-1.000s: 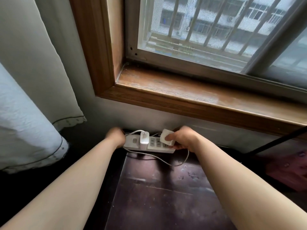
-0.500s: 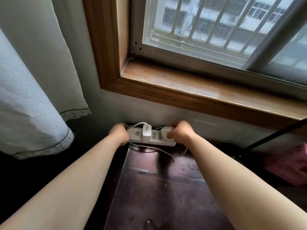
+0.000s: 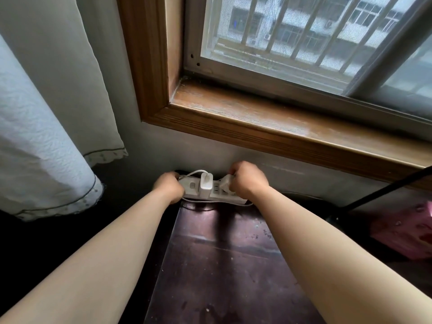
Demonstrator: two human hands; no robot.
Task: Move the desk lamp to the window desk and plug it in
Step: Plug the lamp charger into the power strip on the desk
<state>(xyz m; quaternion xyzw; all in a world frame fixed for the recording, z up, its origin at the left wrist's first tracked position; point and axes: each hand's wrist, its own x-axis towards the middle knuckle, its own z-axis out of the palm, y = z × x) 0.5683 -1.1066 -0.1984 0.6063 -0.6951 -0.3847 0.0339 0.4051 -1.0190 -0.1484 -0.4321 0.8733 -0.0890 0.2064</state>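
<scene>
Now the right hand (image 3: 249, 181), closed on the white plug (image 3: 226, 181), has pressed it into the power strip (image 3: 216, 195) that the left hand (image 3: 169, 187) grips steady, so plugging in looks nearly done.

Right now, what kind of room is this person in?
Probably a room in a home, maybe a bedroom or study. A dark wooden desk stands under a wood-framed window, a pale curtain hangs beside it, and both hands work at a white power strip by the wall.
</scene>
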